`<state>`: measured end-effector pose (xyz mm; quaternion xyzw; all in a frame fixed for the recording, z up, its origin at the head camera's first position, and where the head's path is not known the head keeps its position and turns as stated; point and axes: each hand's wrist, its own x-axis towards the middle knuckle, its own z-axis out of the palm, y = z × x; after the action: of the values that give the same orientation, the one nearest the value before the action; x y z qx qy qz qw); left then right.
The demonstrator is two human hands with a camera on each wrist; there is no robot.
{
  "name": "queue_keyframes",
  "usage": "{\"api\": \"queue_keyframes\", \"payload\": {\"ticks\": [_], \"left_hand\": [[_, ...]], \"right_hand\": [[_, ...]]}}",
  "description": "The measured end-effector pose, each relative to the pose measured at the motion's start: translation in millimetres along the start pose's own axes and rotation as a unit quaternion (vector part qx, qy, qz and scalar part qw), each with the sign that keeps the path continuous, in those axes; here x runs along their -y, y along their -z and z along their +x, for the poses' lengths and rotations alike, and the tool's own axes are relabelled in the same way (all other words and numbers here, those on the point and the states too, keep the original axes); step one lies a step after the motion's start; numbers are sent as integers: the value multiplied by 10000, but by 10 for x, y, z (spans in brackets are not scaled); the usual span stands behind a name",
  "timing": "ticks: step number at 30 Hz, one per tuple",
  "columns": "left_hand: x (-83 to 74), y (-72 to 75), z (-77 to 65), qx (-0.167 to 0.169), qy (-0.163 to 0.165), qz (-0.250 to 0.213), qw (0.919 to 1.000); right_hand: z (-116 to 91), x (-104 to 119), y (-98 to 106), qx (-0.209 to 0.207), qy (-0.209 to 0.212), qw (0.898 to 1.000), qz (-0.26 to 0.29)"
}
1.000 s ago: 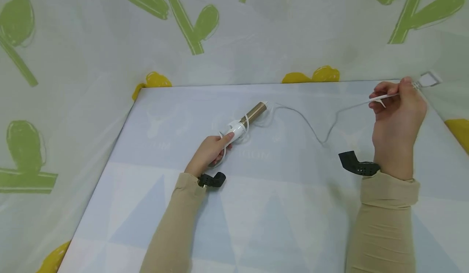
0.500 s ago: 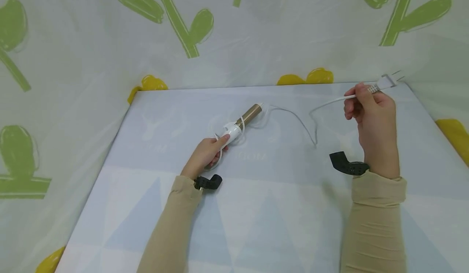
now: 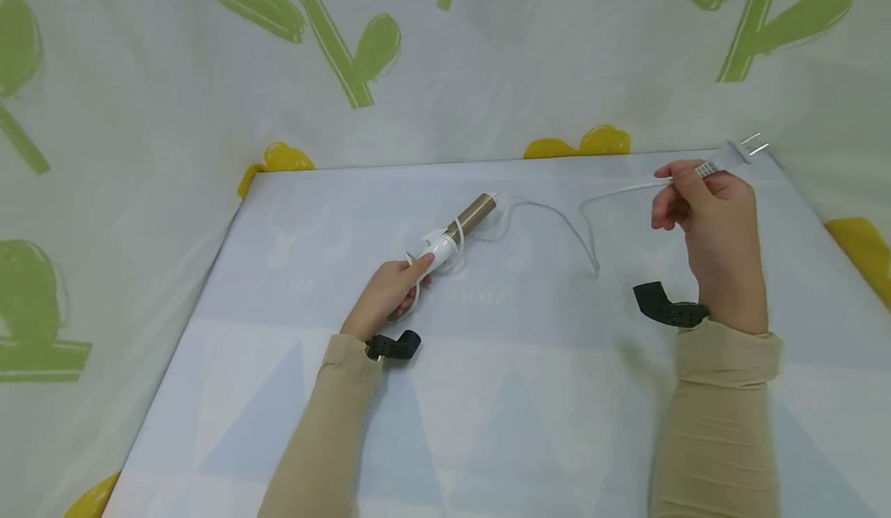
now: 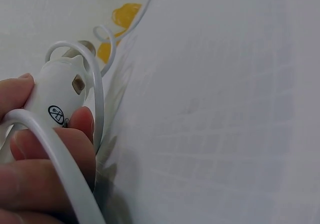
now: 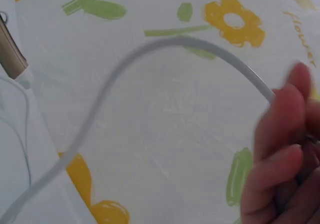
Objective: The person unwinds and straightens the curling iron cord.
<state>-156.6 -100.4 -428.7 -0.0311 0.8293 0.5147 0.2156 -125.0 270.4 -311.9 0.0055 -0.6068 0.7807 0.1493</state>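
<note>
A curling iron with a gold barrel and white handle [image 3: 437, 247] lies slanted over the table in the head view, its tip toward the back. My left hand [image 3: 383, 294] grips the handle, with loops of white cord around it; in the left wrist view the fingers [image 4: 35, 184] curl round the handle below a small gold button. Off to the right, my right hand [image 3: 720, 220] pinches the power cord [image 3: 629, 189] just behind the white two-prong plug [image 3: 727, 157]. The plug's prongs point up and right. Between the hands the cord sags to a bend.
The table [image 3: 487, 410] has a pale cover with blue triangles. A white curtain [image 3: 487, 62] with green and yellow plant prints hangs behind and to the left of it. Black camera mounts sit on both wrists.
My right hand has moved left with the plug, and the plug has turned to show its prongs. The cord's bend has shifted left. My left hand keeps its grip on the curling iron.
</note>
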Motion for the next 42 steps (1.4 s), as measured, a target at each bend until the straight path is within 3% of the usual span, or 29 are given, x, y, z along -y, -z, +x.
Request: {"api": "queue_keyframes", "payload": {"ticks": [5, 8, 15, 22, 24, 26, 31, 33, 37, 42], "left_hand": [[1, 22, -9, 135, 100, -44, 9998], [0, 24, -16, 171, 117, -103, 9997], [15, 31, -24, 65, 57, -262, 9996], [53, 32, -18, -75, -5, -338, 9994], [57, 33, -16, -82, -22, -326, 9994], [61, 33, -11, -70, -33, -359, 9993], [69, 16, -11, -20, 10, -449, 9990], [66, 8, -13, -9, 1, -455, 9990], [57, 1, -3, -37, -14, -399, 9992], [46, 18, 8, -48, -4, -270, 9996]], "right_hand": [[5, -44, -69, -691, 445, 9964, 213], [11, -78, -98, -732, 490, 9958, 238], [39, -121, -160, 196, 168, 9996, -91], [-2, -133, -199, 1038, -356, 9896, -928], [-13, -130, -200, 1164, -549, 9821, -1378], [-14, -135, -196, 1390, -680, 9676, -1994], [17, -199, -168, 2224, -911, 9135, -3283], [35, -229, -162, 2384, -988, 9002, -3509], [59, -264, -153, 2420, -1097, 8861, -3798], [73, -288, -132, 2277, -1163, 8832, -3933]]}}
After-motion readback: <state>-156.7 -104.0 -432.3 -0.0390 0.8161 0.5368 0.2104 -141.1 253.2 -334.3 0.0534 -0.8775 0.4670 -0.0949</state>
